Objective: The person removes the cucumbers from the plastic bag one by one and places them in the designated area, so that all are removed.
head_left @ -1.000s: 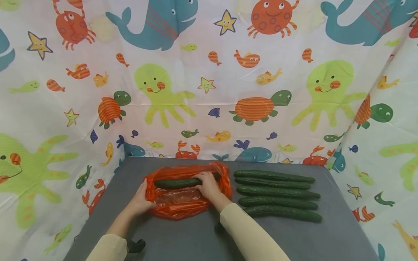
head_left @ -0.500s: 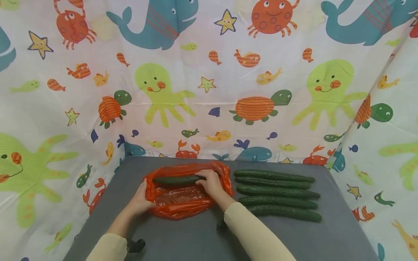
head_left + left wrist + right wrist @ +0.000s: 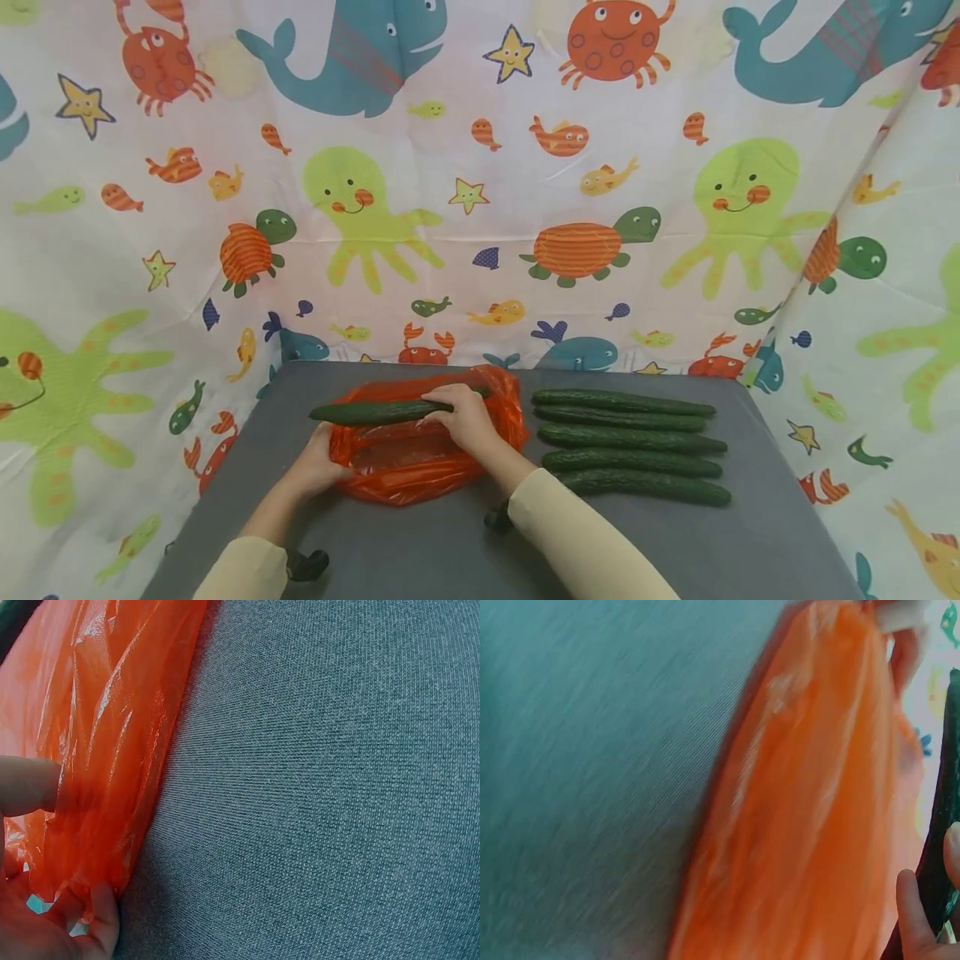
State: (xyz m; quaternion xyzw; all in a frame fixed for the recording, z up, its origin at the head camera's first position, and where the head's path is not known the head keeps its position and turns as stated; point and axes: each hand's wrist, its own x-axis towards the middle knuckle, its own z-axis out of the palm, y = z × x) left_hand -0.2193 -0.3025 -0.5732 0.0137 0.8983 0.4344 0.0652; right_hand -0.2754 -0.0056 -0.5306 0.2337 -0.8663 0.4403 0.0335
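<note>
My right hand (image 3: 467, 418) grips a long dark green cucumber (image 3: 375, 412) near its right part, holding it over the mouth of an orange plastic bag (image 3: 420, 483). The cucumber's left end sticks out past the bag's rim, above my left hand (image 3: 318, 467). That left hand pinches the bag's left side; in the left wrist view the thumb and fingers (image 3: 97, 922) hold the crinkled orange film. From the right wrist, the cucumber (image 3: 939, 847) shows between thumb and fingers at the right edge, with the blurred bag (image 3: 795, 802) beside it.
Several cucumbers (image 3: 633, 437) lie side by side on the grey table (image 3: 420, 550), right of the bag. Behind and at both sides hangs a white curtain (image 3: 480, 275) printed with sea animals. Dark wrist straps with small devices sit at both cuffs.
My right hand has raised the cucumber out of the bag's opening and shifted it slightly left, so its left end now passes over the rim. My left hand stays at the bag's side.
</note>
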